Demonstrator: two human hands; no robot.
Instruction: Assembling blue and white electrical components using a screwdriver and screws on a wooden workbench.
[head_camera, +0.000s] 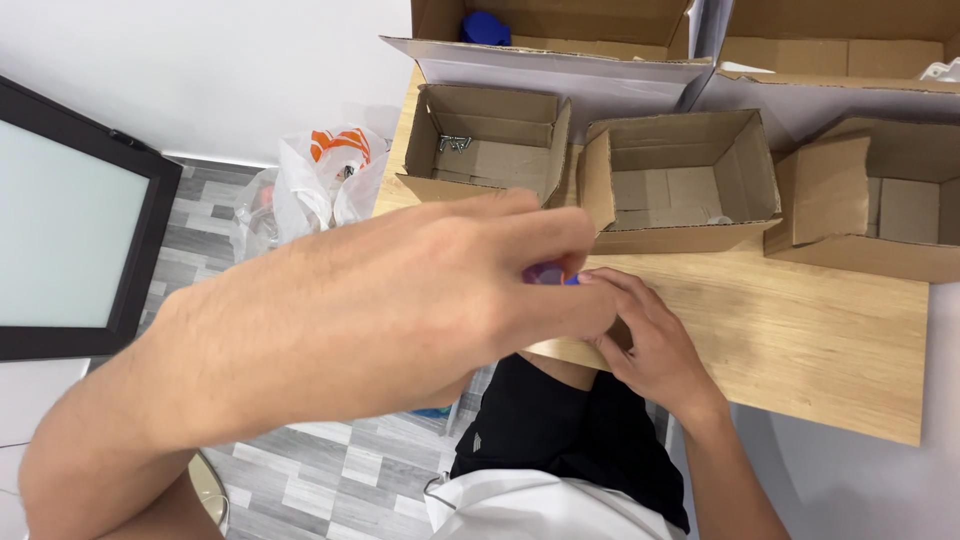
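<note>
1. Holding a small purple-blue object between them, both hands meet at the near edge of the light wooden tabletop.
2. Left hand: raised close to the camera, fingers drawn together, their tips pinched on the object.
3. Right hand: resting on the table edge, fingers curled, tips touching the same object from the other side.
4. The object is mostly hidden by the fingers; its shape cannot be told.
5. Behind the hands stand three small open brown cardboard boxes in a row: the left box holds a few metal screws; the middle box and the right box show bare cardboard floors.
6. Two larger open cartons stand behind; the left carton holds a blue item.
7. A white plastic bag lies on the grey floor left of the table, beside a black-framed panel.
</note>
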